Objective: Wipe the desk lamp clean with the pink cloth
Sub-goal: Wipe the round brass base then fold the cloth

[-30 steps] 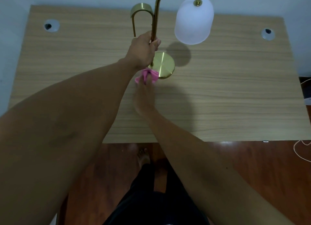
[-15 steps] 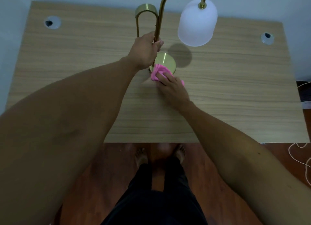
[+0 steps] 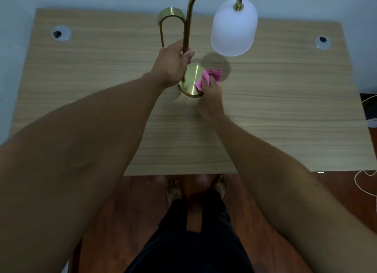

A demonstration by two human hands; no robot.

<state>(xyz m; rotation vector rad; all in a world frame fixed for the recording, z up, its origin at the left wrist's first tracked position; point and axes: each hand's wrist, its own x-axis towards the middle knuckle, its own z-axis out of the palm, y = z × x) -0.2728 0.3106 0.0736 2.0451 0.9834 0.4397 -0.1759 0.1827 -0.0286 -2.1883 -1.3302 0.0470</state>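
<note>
A brass desk lamp stands on the wooden desk [image 3: 285, 113], with a curved stem [image 3: 188, 23], a round gold base [image 3: 191, 78] and a white frosted shade [image 3: 233, 27] hanging to the right. My left hand [image 3: 173, 65] is closed around the lower stem, just above the base. My right hand [image 3: 211, 97] presses the crumpled pink cloth [image 3: 210, 76] onto the right side of the base. The cloth covers the base's right edge.
Two round cable holes sit in the desk's far corners, one at the left [image 3: 61, 33] and one at the right [image 3: 322, 42]. A white cord [image 3: 365, 180] lies on the wooden floor at the right. My bare feet [image 3: 195, 188] stand below the desk's front edge.
My right hand has carried the pink cloth from the front-left of the base around to its right side. My left hand has stayed on the stem.
</note>
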